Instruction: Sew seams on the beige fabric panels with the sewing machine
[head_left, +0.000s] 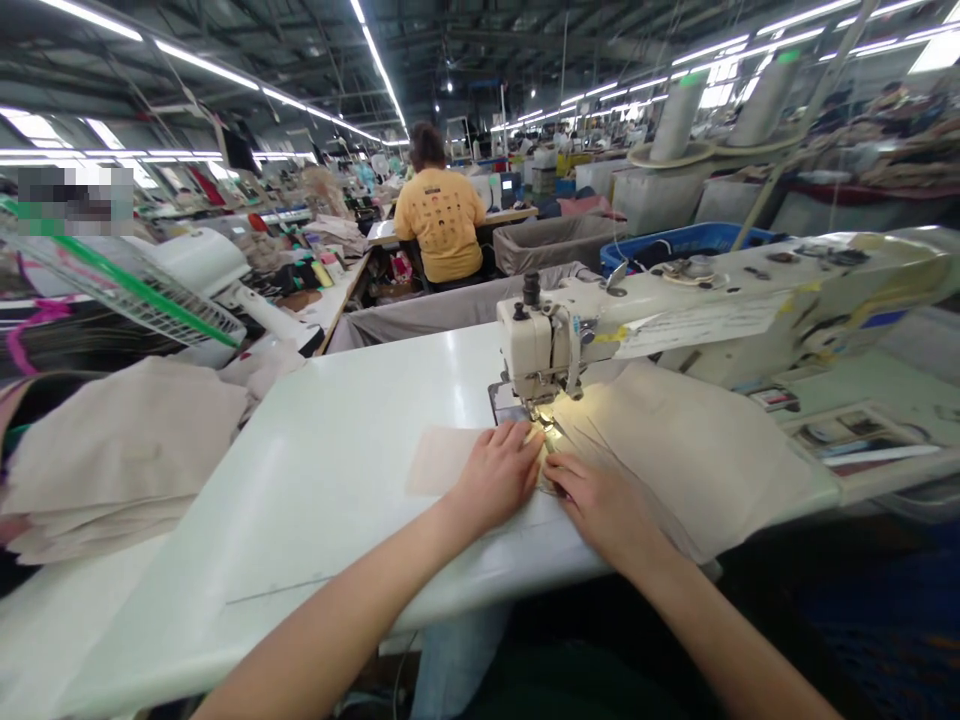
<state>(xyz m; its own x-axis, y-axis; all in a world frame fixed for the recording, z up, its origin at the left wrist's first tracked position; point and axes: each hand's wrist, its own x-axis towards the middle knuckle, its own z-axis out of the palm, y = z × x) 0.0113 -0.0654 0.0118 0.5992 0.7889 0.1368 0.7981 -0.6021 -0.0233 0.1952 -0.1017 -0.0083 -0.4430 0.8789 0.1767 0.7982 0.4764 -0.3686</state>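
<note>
A sewing machine (536, 350) stands over the table, its lamp lighting the needle area. My left hand (501, 470) lies on a beige fabric piece (439, 462) just in front of the presser foot, fingers stretched over the cloth. Close beside it, my right hand (600, 495) pinches the cloth's edge between thumb and fingers. The exact edge is partly hidden by the fingers. A larger stack of beige fabric (697, 450) spreads under the machine arm, to the right of my right hand.
The white tabletop (360, 420) extends left. Folded beige cloth (120, 450) is piled at the left, near a fan (195, 270). A small parts tray (862, 435) sits at the right. Beyond are a blue basket (679, 240), thread cones (679, 115) and a seated person (441, 220).
</note>
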